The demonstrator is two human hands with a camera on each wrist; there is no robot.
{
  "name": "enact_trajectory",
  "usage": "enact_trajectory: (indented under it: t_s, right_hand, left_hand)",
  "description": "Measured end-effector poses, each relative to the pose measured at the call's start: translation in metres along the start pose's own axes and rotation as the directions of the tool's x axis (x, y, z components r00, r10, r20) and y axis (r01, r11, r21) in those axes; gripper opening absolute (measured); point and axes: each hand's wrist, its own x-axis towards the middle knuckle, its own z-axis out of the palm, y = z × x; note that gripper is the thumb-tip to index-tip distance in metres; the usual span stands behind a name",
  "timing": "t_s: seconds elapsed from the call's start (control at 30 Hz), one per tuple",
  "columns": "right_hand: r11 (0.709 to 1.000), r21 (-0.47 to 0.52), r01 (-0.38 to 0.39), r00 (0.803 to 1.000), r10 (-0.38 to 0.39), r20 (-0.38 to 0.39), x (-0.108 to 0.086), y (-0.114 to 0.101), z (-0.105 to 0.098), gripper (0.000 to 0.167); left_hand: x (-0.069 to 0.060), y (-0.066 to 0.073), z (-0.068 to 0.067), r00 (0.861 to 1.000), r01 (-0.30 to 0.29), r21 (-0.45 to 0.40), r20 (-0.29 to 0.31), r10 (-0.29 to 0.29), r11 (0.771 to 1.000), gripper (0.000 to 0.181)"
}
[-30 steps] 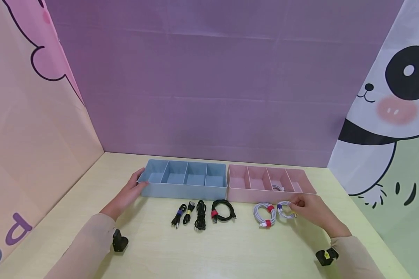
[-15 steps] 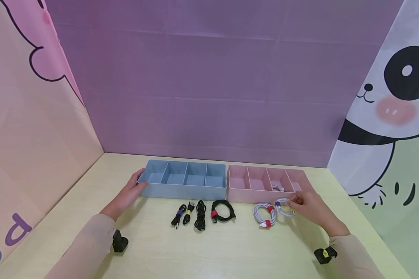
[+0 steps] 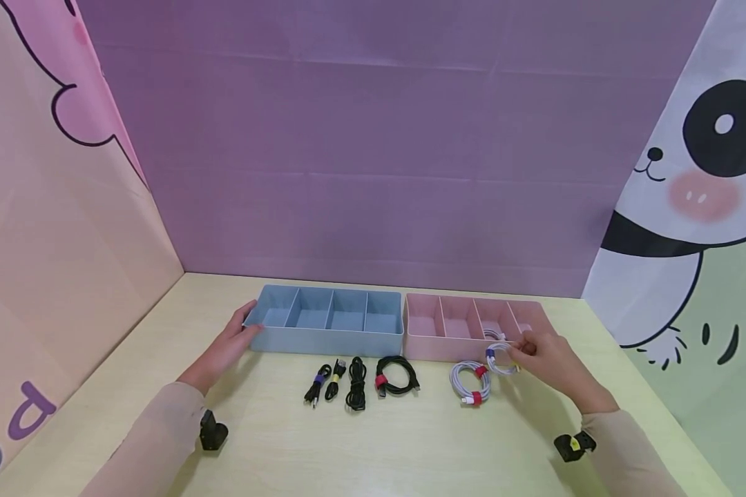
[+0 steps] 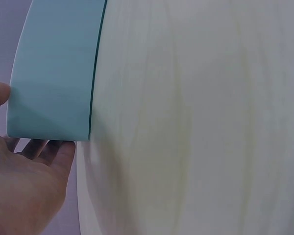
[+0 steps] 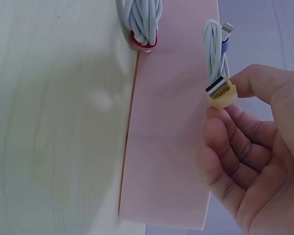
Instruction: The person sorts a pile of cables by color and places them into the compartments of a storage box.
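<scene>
Along the near stretch of the table (image 3: 373,455), we see bare pale surface, which gives open room for moving back or sideways. Beyond it lie four black cables (image 3: 357,384) in a row, and to their right a red-banded white coil (image 3: 454,382), flat on the surface near the pink tray (image 3: 438,349). Just beside that coil is what has changed: the right hand (image 3: 550,366) has raised the small white coil (image 5: 213,51) off the table, pinching it at its yellow tie (image 5: 224,101), with the blue tie (image 5: 225,45) farther along. It now hangs before the pink tray's front wall, its top about level with the rim; whether it touches, we cannot tell. We take this to mean that the coil is in transit, off the table but in no compartment. That rim is the nearest edge to mind, and another white cable (image 3: 494,334) sits in the third compartment from the left. The left hand (image 3: 226,347), unchanged, grips the outer end of the blue tray (image 3: 329,341). The trays stand side by side, with little table behind them before the purple backdrop (image 3: 385,138); right of the pink tray we find more room.
</scene>
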Motion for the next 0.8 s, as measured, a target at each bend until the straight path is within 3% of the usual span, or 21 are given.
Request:
enact_trajectory:
  t_s: [0.8]
  right_hand:
    - [0.998, 0.051, 0.031, 0.998, -0.028, -0.051, 0.017, -0.017, -0.002, 0.011]
  left_hand:
    - [-0.003, 0.005, 0.001, 1.000, 0.013, 0.003, -0.006, -0.013, 1.000, 0.075]
